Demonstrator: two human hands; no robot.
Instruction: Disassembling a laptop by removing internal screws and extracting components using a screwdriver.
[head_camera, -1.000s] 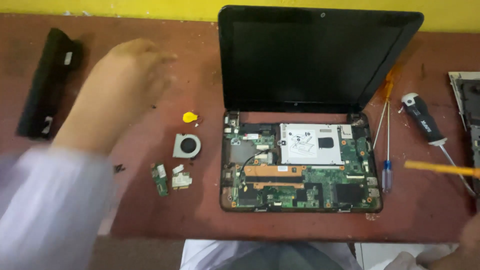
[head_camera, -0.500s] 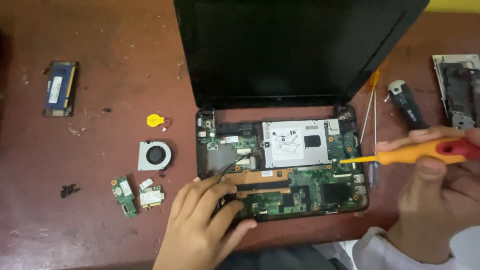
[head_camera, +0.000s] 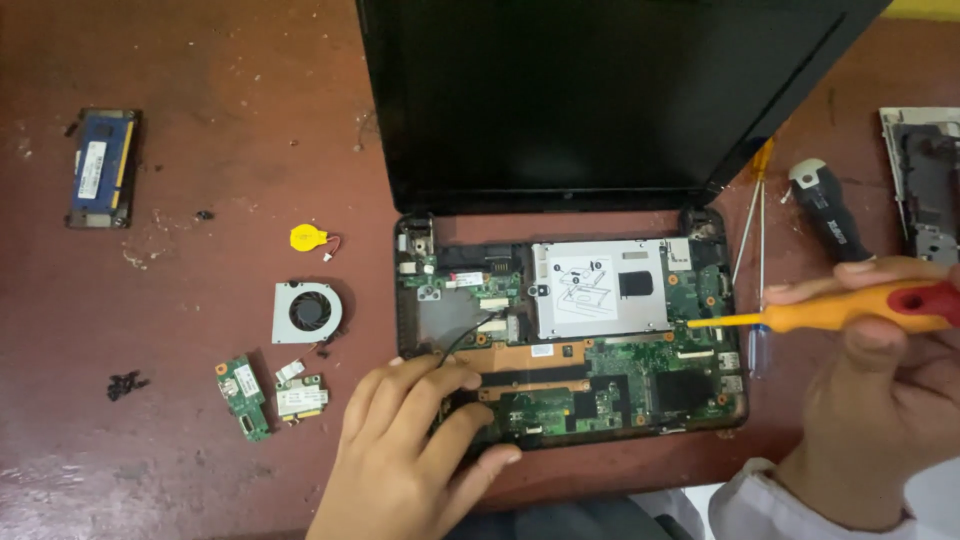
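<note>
The left hand (head_camera: 400, 455) rests on the lower left corner of the opened laptop base (head_camera: 570, 340), fingers spread and curved down onto the green circuit board (head_camera: 600, 395), thumb against the front edge; it grips nothing. The right hand (head_camera: 880, 400) is closed around the orange-and-red handle of a screwdriver (head_camera: 830, 312), index finger laid along the top, thumb underneath. The shaft runs leftwards from that hand and its tip sits at the right edge of the silver drive cover (head_camera: 600, 290), over the board.

The dark laptop screen (head_camera: 600, 100) stands open beyond both hands. Just left of the left hand on the reddish-brown worktop (head_camera: 200, 200) lie two small green circuit cards (head_camera: 272, 398), and above them a square grey cooling fan (head_camera: 306, 311) and a yellow coin cell (head_camera: 308, 238) with a short wire. Further left is a small heap of black screws (head_camera: 125, 384), and well away at the far left a blue memory module (head_camera: 103, 167). Above the right hand lie two thin screwdrivers (head_camera: 755, 215) and a black-handled tool (head_camera: 830, 208); a grey metal part (head_camera: 925, 180) sits at the right border.
</note>
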